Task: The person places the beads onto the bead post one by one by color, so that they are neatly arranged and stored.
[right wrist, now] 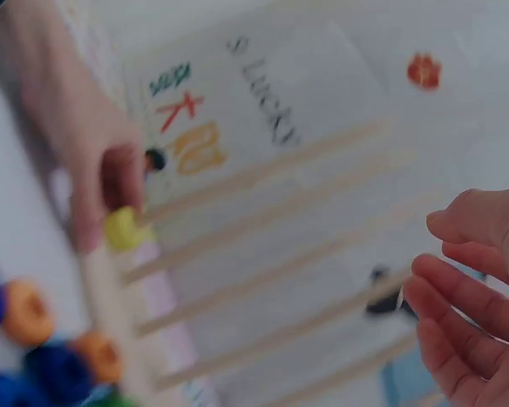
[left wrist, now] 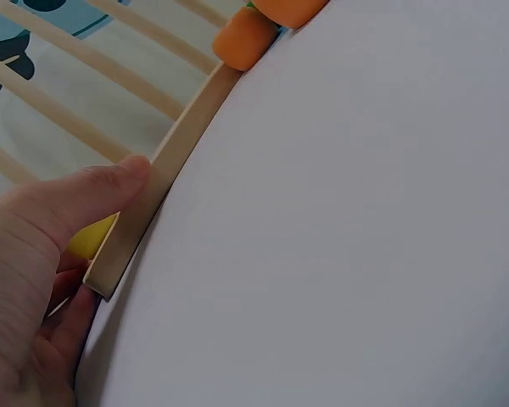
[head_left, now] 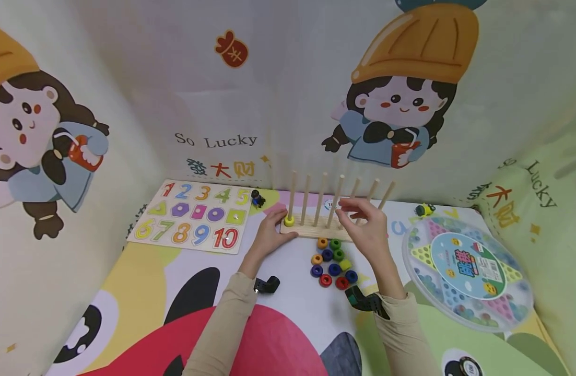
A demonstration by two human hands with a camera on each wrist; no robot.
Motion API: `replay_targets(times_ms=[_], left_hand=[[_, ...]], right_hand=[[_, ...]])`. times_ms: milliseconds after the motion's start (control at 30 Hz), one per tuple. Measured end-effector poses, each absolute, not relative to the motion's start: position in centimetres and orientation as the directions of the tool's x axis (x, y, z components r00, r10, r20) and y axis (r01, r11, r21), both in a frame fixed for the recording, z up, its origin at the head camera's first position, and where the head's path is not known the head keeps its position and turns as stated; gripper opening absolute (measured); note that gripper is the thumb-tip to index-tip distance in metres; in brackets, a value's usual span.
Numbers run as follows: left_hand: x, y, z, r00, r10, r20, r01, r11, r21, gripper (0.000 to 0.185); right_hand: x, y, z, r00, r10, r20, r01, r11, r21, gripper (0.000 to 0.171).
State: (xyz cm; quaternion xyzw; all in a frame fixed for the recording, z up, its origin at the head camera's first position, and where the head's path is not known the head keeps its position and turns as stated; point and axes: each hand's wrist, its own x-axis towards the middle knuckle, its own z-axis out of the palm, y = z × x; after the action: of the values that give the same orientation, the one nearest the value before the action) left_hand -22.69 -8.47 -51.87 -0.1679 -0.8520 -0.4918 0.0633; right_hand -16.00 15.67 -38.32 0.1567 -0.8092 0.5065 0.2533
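Observation:
A wooden peg rack (head_left: 306, 227) with a row of upright pegs stands at the table's middle. My left hand (head_left: 271, 233) grips its left end, thumb (left wrist: 110, 191) on the front and fingers behind. A yellow bead (head_left: 289, 221) sits at the foot of the leftmost peg, beside that hand. My right hand (head_left: 368, 230) is raised in front of the rack's right-hand pegs. In the right wrist view its fingers (right wrist: 467, 305) are loosely bent with nothing between them. Several loose beads, such as a red bead (head_left: 325, 280) and a green bead (head_left: 335, 244), lie before the rack.
Left of the rack lies a number puzzle board (head_left: 194, 216). A round Chinese checkers box (head_left: 468, 274) is on the right. Two small figures, one dark (head_left: 257, 199) and one yellow (head_left: 425, 210), stand near the back edge, before a printed cloth wall (head_left: 288, 104).

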Motion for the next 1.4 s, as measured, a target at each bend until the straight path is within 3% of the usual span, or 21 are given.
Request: replay_targets(times_ms=[167,333,633,933,1400], left_hand=[[-22.7,-8.5,-51.6,-0.936,0.221,0.273,0.346,0.448,0.824,0.075],[-22.6,-8.5,-51.6,-0.942,0.217,0.255,0.329,0.459,0.825,0.074],[-22.8,-8.4,-51.6,-0.941,0.215,0.260,0.333,0.467,0.819,0.074],[-22.6,-8.3,-51.4,-0.954,0.211,0.213,0.289,0.466,0.836,0.074],[-22.5,-8.5,-51.6,-0.950,0.217,0.223,0.303,0.480,0.823,0.075]], right_hand=[[-15.1,17.9,-41.7,-0.909,0.048,0.414,-0.336,0.501,-0.797,0.021],[-14.2,19.6,-44.6,-0.970,-0.020,0.243,-0.214,0.554,-0.805,0.028],[-12.8,20.4,-47.0,-0.986,-0.168,0.022,-0.119,0.596,-0.794,0.038],[-12.4,20.7,-47.1,-0.986,-0.166,0.012,-0.116,0.632,-0.766,0.030],[-13.8,19.8,-45.4,-0.976,0.037,0.214,-0.160,0.543,-0.824,0.031]])
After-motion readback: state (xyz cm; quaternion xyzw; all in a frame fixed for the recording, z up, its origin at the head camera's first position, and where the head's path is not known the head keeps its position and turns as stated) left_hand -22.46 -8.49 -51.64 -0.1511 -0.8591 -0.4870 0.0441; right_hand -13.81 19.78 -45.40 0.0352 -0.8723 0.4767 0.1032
